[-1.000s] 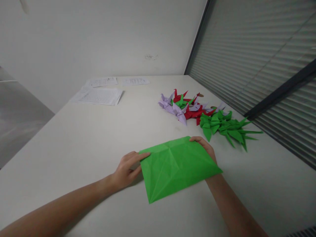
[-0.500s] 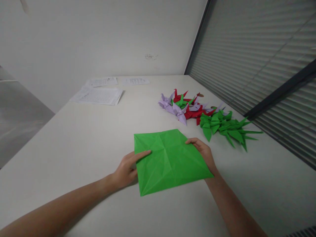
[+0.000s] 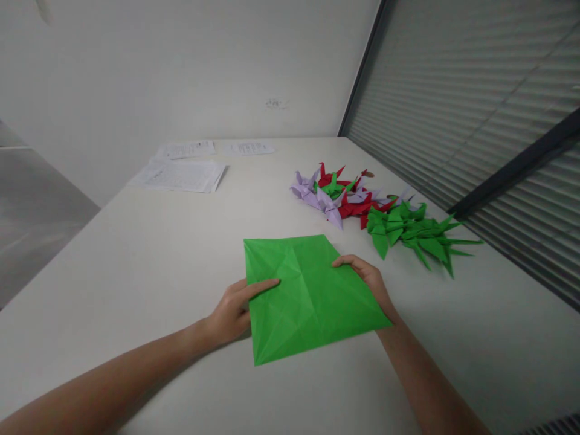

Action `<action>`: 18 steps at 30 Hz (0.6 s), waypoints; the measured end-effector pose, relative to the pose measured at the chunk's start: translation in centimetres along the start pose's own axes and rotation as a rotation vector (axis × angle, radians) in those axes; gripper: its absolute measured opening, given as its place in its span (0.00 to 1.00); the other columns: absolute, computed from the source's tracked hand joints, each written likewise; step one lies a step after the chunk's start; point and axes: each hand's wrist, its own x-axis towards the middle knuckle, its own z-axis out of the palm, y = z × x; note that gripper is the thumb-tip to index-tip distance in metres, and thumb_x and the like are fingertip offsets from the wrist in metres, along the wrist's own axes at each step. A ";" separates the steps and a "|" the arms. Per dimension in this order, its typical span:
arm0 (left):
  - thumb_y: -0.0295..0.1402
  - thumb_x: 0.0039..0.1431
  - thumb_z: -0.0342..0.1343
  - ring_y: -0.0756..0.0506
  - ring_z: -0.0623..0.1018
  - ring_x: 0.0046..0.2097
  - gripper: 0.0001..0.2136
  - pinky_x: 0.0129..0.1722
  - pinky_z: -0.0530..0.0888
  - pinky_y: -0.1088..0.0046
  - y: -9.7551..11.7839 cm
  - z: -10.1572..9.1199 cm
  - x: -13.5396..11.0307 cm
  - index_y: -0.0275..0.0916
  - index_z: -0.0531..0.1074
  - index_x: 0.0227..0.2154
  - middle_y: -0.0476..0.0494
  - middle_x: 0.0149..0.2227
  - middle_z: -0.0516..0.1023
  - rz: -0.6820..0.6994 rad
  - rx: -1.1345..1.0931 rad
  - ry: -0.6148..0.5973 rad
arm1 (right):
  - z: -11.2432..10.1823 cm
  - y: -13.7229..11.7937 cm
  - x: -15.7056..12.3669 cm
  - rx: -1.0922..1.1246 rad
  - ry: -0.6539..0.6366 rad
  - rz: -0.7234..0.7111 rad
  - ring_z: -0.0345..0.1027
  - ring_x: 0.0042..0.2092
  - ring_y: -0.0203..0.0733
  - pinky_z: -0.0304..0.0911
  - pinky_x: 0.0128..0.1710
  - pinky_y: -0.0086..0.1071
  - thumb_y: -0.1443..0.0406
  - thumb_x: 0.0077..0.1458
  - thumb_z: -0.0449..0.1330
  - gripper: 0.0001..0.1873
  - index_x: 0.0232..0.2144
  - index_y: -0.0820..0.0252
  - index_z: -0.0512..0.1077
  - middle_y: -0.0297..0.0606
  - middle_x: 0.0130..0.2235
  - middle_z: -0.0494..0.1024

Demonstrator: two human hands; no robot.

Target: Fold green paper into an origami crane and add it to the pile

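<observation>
A creased sheet of green origami paper (image 3: 299, 302) is spread out between my two hands, tilted toward me above the table. My left hand (image 3: 233, 311) grips its left edge, with the index finger lying across the front and the other fingers partly hidden behind. At the right edge, my right hand (image 3: 369, 281) pinches the paper, fingertips on the front face; the rest of that grip is hidden by the sheet. Fold lines cross the paper and meet near its middle.
Folded paper cranes in lilac (image 3: 330, 205), red (image 3: 357, 208) and green (image 3: 408, 229) lie piled on the white table (image 3: 181, 241) at the right, near the window blinds (image 3: 453, 103). Printed papers (image 3: 185, 175) lie at the back left, before the wall.
The green paper has shifted slightly to the left and its tilt has altered a little. My right hand has moved slightly left along with it. Both hands keep their hold.
</observation>
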 end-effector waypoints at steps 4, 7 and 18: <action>0.31 0.62 0.56 0.44 0.81 0.45 0.18 0.43 0.79 0.70 0.0 0.0 0.1 0.47 0.72 0.55 0.38 0.47 0.80 0.018 0.031 0.000 | 0.0 0.0 0.0 0.007 -0.012 0.014 0.67 0.22 0.39 0.61 0.22 0.31 0.66 0.29 0.69 0.12 0.24 0.54 0.78 0.32 0.22 0.78; 0.32 0.62 0.56 0.44 0.82 0.44 0.17 0.42 0.79 0.69 -0.1 0.0 0.0 0.46 0.73 0.54 0.38 0.46 0.81 0.003 0.027 -0.011 | -0.2 0.0 0.0 -0.012 -0.005 0.001 0.66 0.22 0.39 0.60 0.22 0.31 0.65 0.29 0.70 0.12 0.24 0.54 0.78 0.32 0.22 0.77; 0.41 0.59 0.61 0.41 0.81 0.48 0.19 0.47 0.79 0.68 0.0 -0.3 0.3 0.47 0.74 0.53 0.36 0.50 0.79 0.031 -0.068 -0.064 | -0.4 0.4 0.2 -0.002 0.052 -0.030 0.65 0.21 0.39 0.61 0.22 0.32 0.60 0.33 0.69 0.09 0.22 0.54 0.77 0.32 0.20 0.75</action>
